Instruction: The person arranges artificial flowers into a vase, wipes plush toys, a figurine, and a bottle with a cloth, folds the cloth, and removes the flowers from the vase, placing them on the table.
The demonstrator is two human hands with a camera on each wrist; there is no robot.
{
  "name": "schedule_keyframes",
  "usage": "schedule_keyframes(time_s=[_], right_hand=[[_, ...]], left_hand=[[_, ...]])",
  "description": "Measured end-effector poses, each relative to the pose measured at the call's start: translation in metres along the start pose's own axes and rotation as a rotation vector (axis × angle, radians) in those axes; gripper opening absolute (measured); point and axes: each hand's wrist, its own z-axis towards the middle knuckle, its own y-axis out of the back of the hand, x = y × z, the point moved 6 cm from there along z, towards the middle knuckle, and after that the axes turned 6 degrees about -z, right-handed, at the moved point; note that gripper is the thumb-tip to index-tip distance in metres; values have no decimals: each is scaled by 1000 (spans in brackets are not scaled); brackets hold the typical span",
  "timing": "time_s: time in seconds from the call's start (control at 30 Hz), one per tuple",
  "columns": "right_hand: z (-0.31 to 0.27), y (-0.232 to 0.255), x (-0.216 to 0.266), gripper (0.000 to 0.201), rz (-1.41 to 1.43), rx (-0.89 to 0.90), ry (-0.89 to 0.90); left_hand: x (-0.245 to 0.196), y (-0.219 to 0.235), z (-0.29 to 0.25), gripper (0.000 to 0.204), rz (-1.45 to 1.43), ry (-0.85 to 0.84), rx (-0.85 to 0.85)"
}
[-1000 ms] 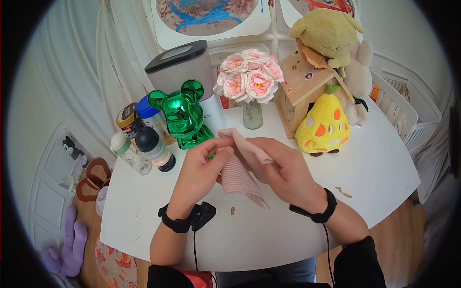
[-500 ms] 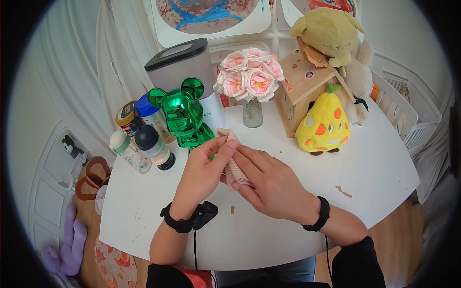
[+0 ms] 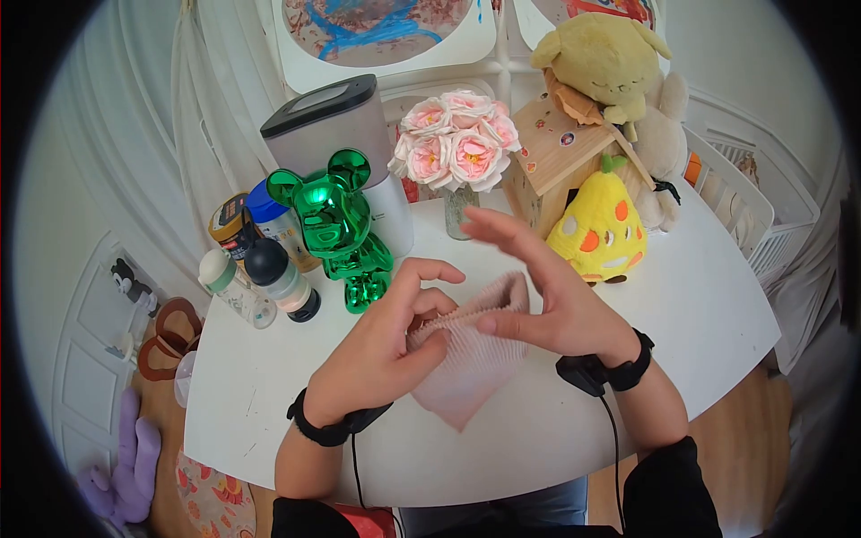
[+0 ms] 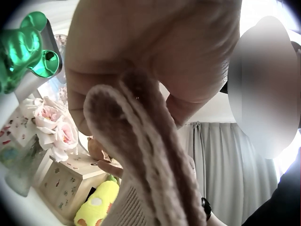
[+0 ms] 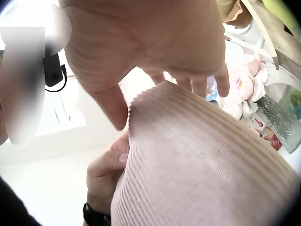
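Observation:
A pale pink ribbed cloth (image 3: 471,381) hangs folded over the table, its lower end drawn to a point. My left hand (image 3: 372,354) pinches its left upper corner between thumb and fingers. At the right, my right hand (image 3: 569,309) has its fingers extended and spread above the cloth, while its thumb lies along the cloth's upper edge. Several soft layers of the cloth (image 4: 136,146) show edge-on in the left wrist view, with a loop at the fold. Its flat ribbed face (image 5: 197,155) fills much of the right wrist view.
Behind my hands stand a shiny green bear figure (image 3: 334,220) and a vase (image 3: 459,215) of pink roses. Bottles (image 3: 278,278) cluster at the left. On the right, a yellow pear plush (image 3: 599,224) sits before a wooden house (image 3: 560,148) on the white table (image 3: 700,314).
The small folded cloth bundle has opened out into a wider, hanging piece. My right hand has lifted its fingers off it and moved right; the left hand keeps its pinch. The head view shifts slightly.

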Motion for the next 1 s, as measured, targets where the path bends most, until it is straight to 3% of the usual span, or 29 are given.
schedule_keyframes(time_s=[0.07, 0.1, 0.23, 0.3, 0.4, 0.53, 0.6, 0.67, 0.8, 0.87, 0.9, 0.97, 1.0], right_hand=[[-2, -6, -1, 73, 203, 150, 4], [-2, -5, -4, 64, 222, 169, 0], [-2, -1, 3, 42, 112, 206, 118], [-2, -1, 0, 26, 69, 157, 23], [-2, -1, -9, 22, -19, 141, -57], [-1, -1, -15, 23, -29, 52, -52], [-2, 1, -21, 22, 169, -81, -152], [-1, 3, -19, 23, 166, -124, -139], [-3, 9, -13, 27, 148, -137, -150], [-4, 10, -8, 27, 179, -126, -176], [-5, 9, -6, 26, 212, -116, -201], [-6, 8, 0, 27, 219, -92, -191], [-6, 6, 3, 28, 227, -71, -180]], left_hand=[[0, -2, 0, 54, -11, 10, -18], [-2, 1, -1, 52, 18, -18, -40], [-8, 11, -3, 48, 39, -87, -97], [-6, 13, -3, 48, 58, -101, -101], [-7, 19, -4, 45, 98, -96, -136], [-6, 34, -3, 36, 165, -90, -259], [-2, 42, -3, 30, 186, -93, -312], [1, 50, -4, 28, 200, -33, -383], [2, 49, -2, 29, 262, -18, -298], [5, 39, 1, 31, 243, -38, -130], [8, 35, 2, 31, 243, -37, -134], [4, 19, 4, 30, 85, -221, -131], [3, 16, 4, 30, 94, -214, -149]])
